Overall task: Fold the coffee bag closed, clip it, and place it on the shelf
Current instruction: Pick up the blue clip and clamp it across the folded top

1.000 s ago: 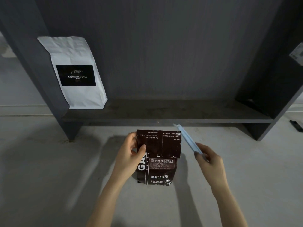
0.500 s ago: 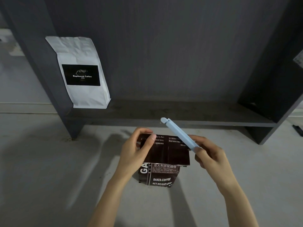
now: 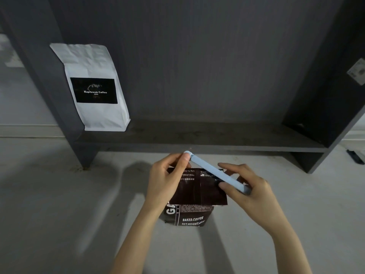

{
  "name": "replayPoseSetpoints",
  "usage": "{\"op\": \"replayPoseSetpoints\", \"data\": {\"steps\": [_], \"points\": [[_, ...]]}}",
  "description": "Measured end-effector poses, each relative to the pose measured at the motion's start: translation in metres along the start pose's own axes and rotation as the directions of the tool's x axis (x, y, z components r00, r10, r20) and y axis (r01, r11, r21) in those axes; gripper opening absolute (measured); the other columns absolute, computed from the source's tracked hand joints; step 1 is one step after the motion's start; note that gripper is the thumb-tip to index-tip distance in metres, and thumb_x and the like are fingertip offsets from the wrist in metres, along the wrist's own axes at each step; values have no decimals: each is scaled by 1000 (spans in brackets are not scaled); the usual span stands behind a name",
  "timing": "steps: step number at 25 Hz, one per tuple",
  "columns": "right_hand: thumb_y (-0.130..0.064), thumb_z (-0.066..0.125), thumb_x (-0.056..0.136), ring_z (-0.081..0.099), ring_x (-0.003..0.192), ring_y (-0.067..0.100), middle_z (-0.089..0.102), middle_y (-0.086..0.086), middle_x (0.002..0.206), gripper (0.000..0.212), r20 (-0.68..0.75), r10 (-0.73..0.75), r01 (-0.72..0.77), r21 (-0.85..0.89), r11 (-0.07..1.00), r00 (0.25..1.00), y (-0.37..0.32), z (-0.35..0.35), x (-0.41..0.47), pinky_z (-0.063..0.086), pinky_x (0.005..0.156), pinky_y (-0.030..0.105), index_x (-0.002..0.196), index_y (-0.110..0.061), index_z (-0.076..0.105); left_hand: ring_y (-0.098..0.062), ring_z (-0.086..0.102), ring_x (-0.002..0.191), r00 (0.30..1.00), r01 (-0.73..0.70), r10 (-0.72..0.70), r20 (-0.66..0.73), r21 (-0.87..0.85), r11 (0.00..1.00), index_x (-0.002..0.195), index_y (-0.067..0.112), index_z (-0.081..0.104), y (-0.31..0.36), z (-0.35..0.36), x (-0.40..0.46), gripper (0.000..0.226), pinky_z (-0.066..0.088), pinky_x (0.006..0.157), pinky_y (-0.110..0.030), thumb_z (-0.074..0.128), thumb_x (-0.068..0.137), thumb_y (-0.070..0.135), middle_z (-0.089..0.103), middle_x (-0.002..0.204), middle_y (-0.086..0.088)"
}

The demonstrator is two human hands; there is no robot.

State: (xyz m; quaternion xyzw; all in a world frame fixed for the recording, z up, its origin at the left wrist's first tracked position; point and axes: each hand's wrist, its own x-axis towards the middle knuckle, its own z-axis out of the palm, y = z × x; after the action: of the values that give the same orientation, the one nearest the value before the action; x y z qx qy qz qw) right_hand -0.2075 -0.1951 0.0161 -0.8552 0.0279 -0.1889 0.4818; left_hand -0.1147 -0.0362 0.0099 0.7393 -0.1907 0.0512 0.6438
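A dark brown coffee bag point(image 3: 194, 196) stands on the pale floor in front of the shelf, its top flap folded over toward me. A long light-blue sealing clip point(image 3: 214, 172) lies slantwise over the folded top. My left hand point(image 3: 167, 181) pinches the clip's far left end with thumb and fingers and also rests against the bag's left side. My right hand point(image 3: 248, 191) grips the clip's near right end. The dark grey shelf point(image 3: 217, 148) runs just behind the bag, low to the floor.
A white coffee bag point(image 3: 94, 86) with a black label leans in the shelf's left corner; the shelf board to its right is bare. Dark side panels close the shelf at left and right. A small black object point(image 3: 355, 157) lies on the floor far right.
My right hand brought the clip from beside the bag down over the folded top. My left hand shifted from holding the flap to gripping the clip's far end.
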Motion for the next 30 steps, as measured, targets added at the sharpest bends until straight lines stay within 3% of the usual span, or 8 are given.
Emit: {"op": "replayPoseSetpoints", "data": {"steps": [3, 7, 10, 13, 20, 24, 27, 30], "points": [[-13, 74, 70, 50, 63, 2, 58, -10, 84, 39, -37, -79, 77, -61, 995, 996, 0, 5, 2, 38, 58, 8, 91, -45, 64, -1, 53, 61, 1000, 25, -25, 3, 60, 998, 64, 25, 60, 1, 0, 0, 26, 39, 59, -10, 49, 87, 29, 63, 61, 8], [-26, 65, 68, 52, 73, 12, 53, -12, 83, 36, -67, -110, 106, -64, 992, 992, 7, 12, 4, 36, 57, 7, 97, -46, 61, 2, 58, 67, 998, 68, -69, 13, 49, 996, 71, 31, 68, 4, 0, 1, 31, 41, 65, -11, 43, 89, 33, 66, 59, 20], [-34, 65, 68, 49, 74, 16, 51, -9, 86, 35, -54, -122, 119, -44, 992, 991, 7, 14, 3, 36, 58, 5, 101, -44, 62, -13, 65, 72, 990, 137, -136, 30, -43, 990, 72, 27, 72, 4, 1, 0, 34, 49, 74, -30, 43, 87, 39, 70, 61, 13], [-44, 57, 68, 48, 74, 15, 49, -6, 88, 32, -40, -127, 127, -7, 992, 991, 8, 14, 4, 36, 60, 6, 99, -47, 61, -10, 64, 65, 976, 211, -204, 73, -124, 970, 72, 23, 72, 6, 0, 0, 37, 49, 69, -28, 43, 86, 41, 69, 57, 12], [-21, 71, 71, 55, 79, 11, 56, -6, 87, 37, 8, -95, 94, 70, 993, 995, 6, 8, 5, 44, 64, 14, 83, -56, 63, -9, 64, 68, 968, 249, -245, 44, -145, 958, 69, 27, 72, 5, -1, 2, 38, 49, 72, -30, 42, 87, 40, 70, 59, 13], [-33, 66, 67, 57, 67, 12, 60, -7, 86, 20, 7, -58, 56, 153, 987, 998, 6, -3, 1, 44, 58, 22, 82, -47, 66, -18, 56, 69, 970, 233, -239, -45, -115, 966, 70, 31, 71, -1, -1, 7, 38, 44, 70, -32, 40, 88, 43, 66, 67, 0], [-23, 71, 72, 56, 57, 6, 62, -6, 74, 14, 46, -20, 6, 289, 957, 999, 4, -8, -2, 43, 53, 13, 78, -35, 69, -20, 48, 67, 980, 183, -187, -67, -60, 981, 69, 30, 69, -5, 2, 8, 36, 36, 62, -30, 41, 88, 41, 61, 69, -13], [-23, 61, 74, 58, 58, 5, 65, -10, 71, 13, 108, -1, -37, 343, 939, 994, 4, -12, -5, 47, 55, 14, 84, -17, 66, -9, 58, 64, 979, 180, -186, -84, -73, 981, 67, 31, 68, -6, 2, 10, 34, 42, 63, -19, 43, 87, 40, 68, 61, 11]]}}
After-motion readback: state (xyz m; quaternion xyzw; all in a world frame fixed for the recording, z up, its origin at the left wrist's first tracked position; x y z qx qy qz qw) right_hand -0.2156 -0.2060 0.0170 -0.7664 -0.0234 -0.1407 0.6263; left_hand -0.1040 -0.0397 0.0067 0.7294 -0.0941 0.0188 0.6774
